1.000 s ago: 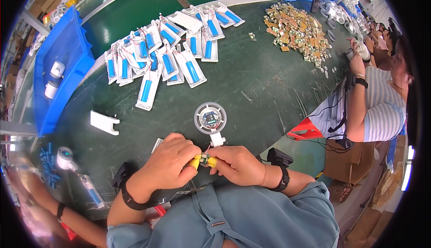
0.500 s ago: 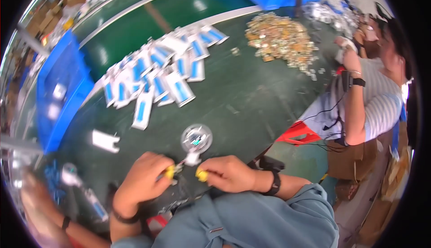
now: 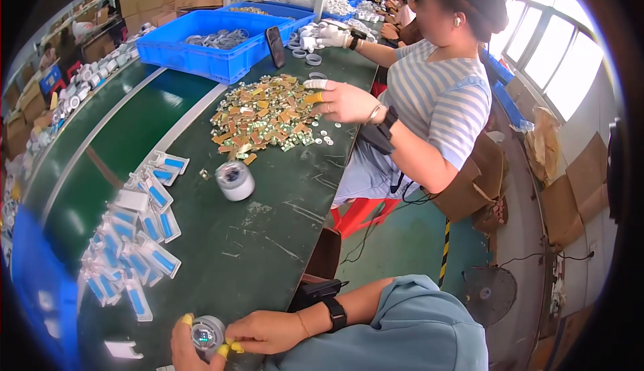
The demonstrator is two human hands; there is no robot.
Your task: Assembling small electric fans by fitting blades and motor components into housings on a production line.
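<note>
At the lower left my left hand, with yellow finger covers on its fingertips, grips a round white housing. Inside its open face a small circuit with green lights shows. My right hand comes in from the right, its yellow-covered fingertips pressed together at the housing's edge; whatever they pinch is too small to make out. Farther up the table stands a second round white housing, slightly blurred. Several white cases with blue strips lie heaped to the left. Near my left hand rests a notched white plastic piece.
A heap of small circuit boards covers the far table before a co-worker, whose hand reaches over it. Behind stand a blue bin of grey rings and an upright phone. A red stool is beside the table.
The view has swung right and up. My left hand now grips the round housing that lay on the table. A second housing appears near the circuit boards, and the co-worker's hand reaches over the heap.
</note>
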